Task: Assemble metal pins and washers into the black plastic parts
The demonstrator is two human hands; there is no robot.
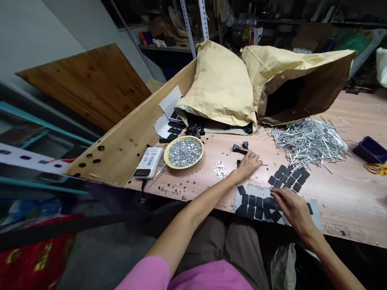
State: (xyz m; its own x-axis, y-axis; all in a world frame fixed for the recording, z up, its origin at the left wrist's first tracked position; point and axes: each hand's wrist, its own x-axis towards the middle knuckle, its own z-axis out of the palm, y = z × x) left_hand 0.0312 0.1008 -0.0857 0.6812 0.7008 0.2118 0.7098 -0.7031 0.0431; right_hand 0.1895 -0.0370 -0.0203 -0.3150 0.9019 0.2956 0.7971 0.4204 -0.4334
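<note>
My left hand [249,164] rests palm down on the table with its fingers curled. A black part [238,163] shows at one side of it and the thin end of a metal pin [265,164] at the other; what lies under the fingers is hidden. Just beyond are black plastic pieces [240,149]. My right hand [292,205] pinches with thumb and forefinger above a grey sheet [317,213] bearing black pads [259,202]; a dark bit shows at the fingertips, too small to name. More black pads [284,177] lie loose beyond the sheet.
A yellow bowl [167,159] of small metal pieces stands left, beside a white device [149,161]. Small metal discs [220,170] lie nearer. Paper sacks [223,84] stand behind, with a heap of metal pins [311,141] and a dark tray [371,150] at right.
</note>
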